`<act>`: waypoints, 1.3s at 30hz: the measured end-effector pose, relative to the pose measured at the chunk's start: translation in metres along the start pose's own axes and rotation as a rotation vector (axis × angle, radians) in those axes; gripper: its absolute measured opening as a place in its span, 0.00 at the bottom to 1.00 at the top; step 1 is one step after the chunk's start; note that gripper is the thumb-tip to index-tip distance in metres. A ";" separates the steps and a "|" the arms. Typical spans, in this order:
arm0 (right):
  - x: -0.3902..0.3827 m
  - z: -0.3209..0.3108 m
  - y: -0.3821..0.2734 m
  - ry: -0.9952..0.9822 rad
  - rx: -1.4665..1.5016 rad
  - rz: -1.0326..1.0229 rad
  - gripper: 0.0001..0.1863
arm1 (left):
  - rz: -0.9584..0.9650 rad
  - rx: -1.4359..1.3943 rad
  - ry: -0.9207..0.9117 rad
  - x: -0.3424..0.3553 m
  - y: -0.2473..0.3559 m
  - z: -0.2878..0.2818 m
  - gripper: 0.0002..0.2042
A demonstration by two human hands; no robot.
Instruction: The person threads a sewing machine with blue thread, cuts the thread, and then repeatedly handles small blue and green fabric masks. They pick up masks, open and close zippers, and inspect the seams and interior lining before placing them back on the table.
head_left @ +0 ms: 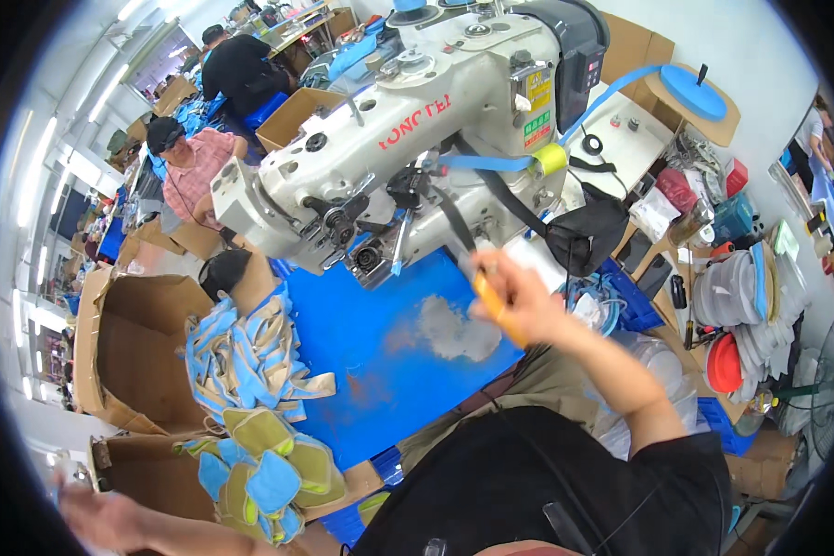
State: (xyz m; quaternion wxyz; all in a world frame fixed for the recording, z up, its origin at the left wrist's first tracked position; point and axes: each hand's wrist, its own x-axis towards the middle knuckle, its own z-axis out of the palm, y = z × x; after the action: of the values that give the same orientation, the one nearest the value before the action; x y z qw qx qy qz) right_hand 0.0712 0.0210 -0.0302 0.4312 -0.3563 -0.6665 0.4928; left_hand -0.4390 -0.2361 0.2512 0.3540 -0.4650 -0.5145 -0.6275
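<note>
My right hand (pixel 525 301) is closed round a slim tool with an orange-yellow handle (pixel 499 310); its greyish front end points up toward the sewing machine (pixel 380 139), and its exact kind is unclear. That hand is just right of the needle area, above the blue work surface (pixel 371 352). At the lower left, my left hand (pixel 102 514) reaches out beside a cardboard box, its fingers apart and somewhat blurred, with nothing seen in them. Blue and beige straps (pixel 246 357) lie heaped left of the blue surface. Below them are blue and olive fabric pieces (pixel 269 468).
Large cardboard boxes (pixel 91 347) stand on the left. Blue tape runs to the machine from a reel (pixel 693 93). A black pouch (pixel 584 232) hangs beside the machine. Lids and a red dish (pixel 724 363) crowd the right. A person in pink (pixel 199 167) sits beyond.
</note>
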 end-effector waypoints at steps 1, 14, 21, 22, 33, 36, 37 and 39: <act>-0.017 0.013 0.019 -0.001 -0.136 0.065 0.31 | -0.080 0.169 -0.070 -0.019 -0.020 -0.001 0.13; 0.007 0.078 0.021 -0.092 -0.516 -0.634 0.17 | -1.210 -0.701 -1.008 -0.394 0.068 0.197 0.06; 0.064 0.089 -0.013 -0.053 -0.656 -0.860 0.13 | -1.504 -1.134 -0.888 -0.355 0.073 0.235 0.09; 0.069 0.087 -0.016 -0.048 -0.714 -0.871 0.13 | -1.506 -1.140 -0.857 -0.354 0.069 0.240 0.09; 0.135 0.111 0.007 0.192 -0.975 -0.814 0.10 | -1.147 -0.801 -0.653 -0.367 0.054 0.265 0.08; 0.133 0.114 0.003 0.148 -1.021 -0.777 0.10 | -1.061 -0.752 -0.690 -0.372 0.053 0.264 0.07; 0.133 0.113 0.001 0.139 -1.012 -0.783 0.10 | -1.037 -0.737 -0.707 -0.372 0.053 0.263 0.07; 0.128 0.110 0.004 0.108 -0.981 -0.751 0.10 | -1.074 -0.752 -0.756 -0.371 0.054 0.259 0.08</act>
State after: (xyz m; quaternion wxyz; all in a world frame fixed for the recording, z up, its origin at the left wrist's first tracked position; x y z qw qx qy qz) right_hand -0.0788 0.0989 -0.0207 0.3943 -0.2785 -0.8725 -0.0754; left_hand -0.2146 -0.0078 -0.0735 -0.3834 -0.4235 -0.5082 -0.6445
